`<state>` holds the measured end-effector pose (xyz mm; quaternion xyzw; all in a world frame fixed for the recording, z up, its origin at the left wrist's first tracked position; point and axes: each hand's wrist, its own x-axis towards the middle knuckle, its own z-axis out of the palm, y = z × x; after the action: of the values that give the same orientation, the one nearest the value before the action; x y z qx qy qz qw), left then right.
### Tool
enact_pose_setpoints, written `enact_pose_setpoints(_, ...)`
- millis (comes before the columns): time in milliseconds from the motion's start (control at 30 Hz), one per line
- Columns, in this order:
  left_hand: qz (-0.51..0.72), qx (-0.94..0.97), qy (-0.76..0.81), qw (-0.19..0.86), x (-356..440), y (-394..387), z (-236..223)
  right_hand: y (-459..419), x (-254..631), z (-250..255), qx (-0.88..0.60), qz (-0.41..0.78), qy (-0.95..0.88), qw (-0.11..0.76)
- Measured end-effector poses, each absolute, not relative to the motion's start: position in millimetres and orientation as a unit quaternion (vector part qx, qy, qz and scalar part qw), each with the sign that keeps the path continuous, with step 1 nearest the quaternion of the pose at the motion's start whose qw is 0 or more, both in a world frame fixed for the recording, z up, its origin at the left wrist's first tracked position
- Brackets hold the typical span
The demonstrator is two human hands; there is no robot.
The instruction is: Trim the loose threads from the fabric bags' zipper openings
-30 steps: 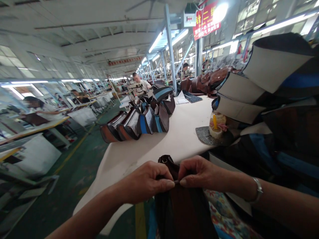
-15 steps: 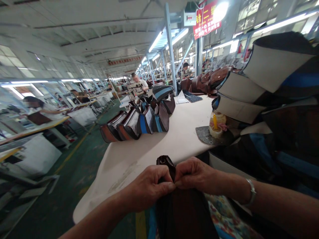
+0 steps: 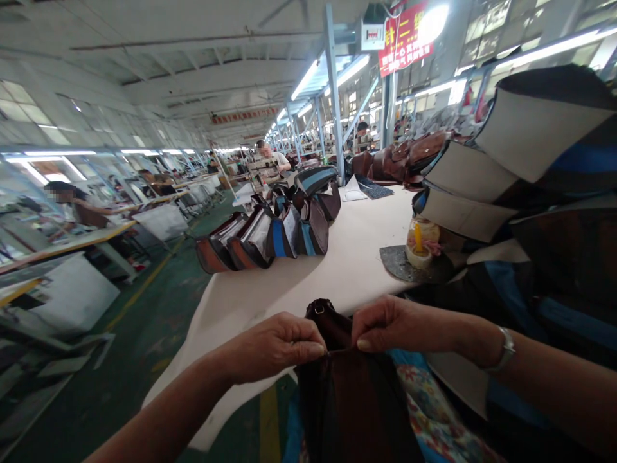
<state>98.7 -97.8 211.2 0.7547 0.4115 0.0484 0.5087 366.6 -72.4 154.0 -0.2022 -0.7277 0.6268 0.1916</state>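
A dark brown and black bag (image 3: 354, 405) is held upright at the table's near edge, its upper rim between my hands. A small metal ring shows at its far end. My left hand (image 3: 282, 344) pinches the rim on the left, thumb against bent fingers. On the right, my right hand (image 3: 393, 325) grips the same rim in a pinch, a short gap away from the left. The bag's lower part runs out of the bottom of the view.
Several striped bags (image 3: 274, 228) stand along the left side of the pale tabletop (image 3: 357, 235). A glue-smeared pot (image 3: 419, 247) sits on a dark board (image 3: 390, 262) at right. Stacked bag pieces (image 3: 530, 132) rise beyond it. A person (image 3: 274, 156) works farther back.
My hands have moved apart along the rim, from nearly touching to a gap between them. More of the bag's rim and brown middle strip shows now.
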Motion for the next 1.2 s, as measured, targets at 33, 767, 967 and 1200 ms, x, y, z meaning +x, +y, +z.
enact_pose_setpoints(33,0.051,0.758,0.414,0.501,99.6,-98.8,211.1,-72.0,366.7,155.3,-0.203,0.622,-0.733,0.188)
enact_pose_setpoints(767,0.2,0.86,0.369,0.289,109.4,-136.5,218.3,-64.7,390.2,171.2,-0.126,0.435,-0.867,0.207)
enact_pose_setpoints(967,0.284,0.893,0.277,0.212,102.3,-140.4,190.3,-84.9,382.0,165.6,-0.129,0.26,-0.93,0.224)
enact_pose_setpoints(1200,0.235,0.906,0.286,0.203,97.7,-133.4,205.7,-83.8,380.0,186.0,-0.149,0.16,-0.965,0.147)
